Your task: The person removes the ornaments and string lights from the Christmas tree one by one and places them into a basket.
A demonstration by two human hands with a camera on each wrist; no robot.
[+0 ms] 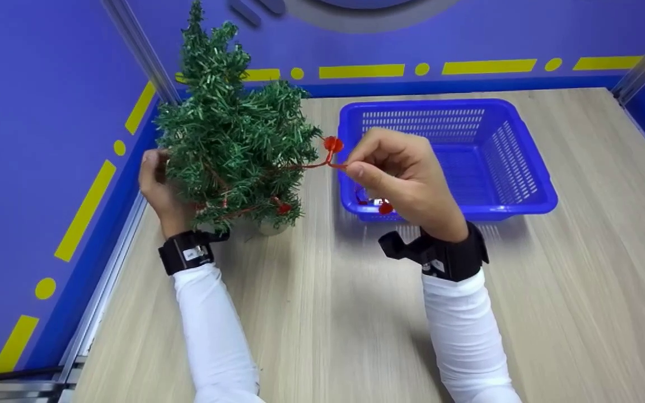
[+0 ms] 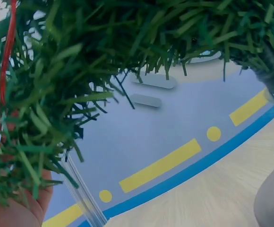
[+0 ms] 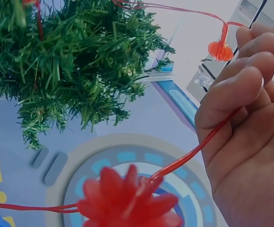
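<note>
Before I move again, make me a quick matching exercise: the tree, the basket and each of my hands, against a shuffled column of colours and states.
Things:
1. artificial Christmas tree
2. perforated plastic basket
3. left hand
4. right hand

Colours and states:
A. pinching the red flower garland
B. blue
C. at the tree's left edge, fingers partly hidden
D. green

Pairs: 1-D, 2-B, 3-C, 4-A
</note>
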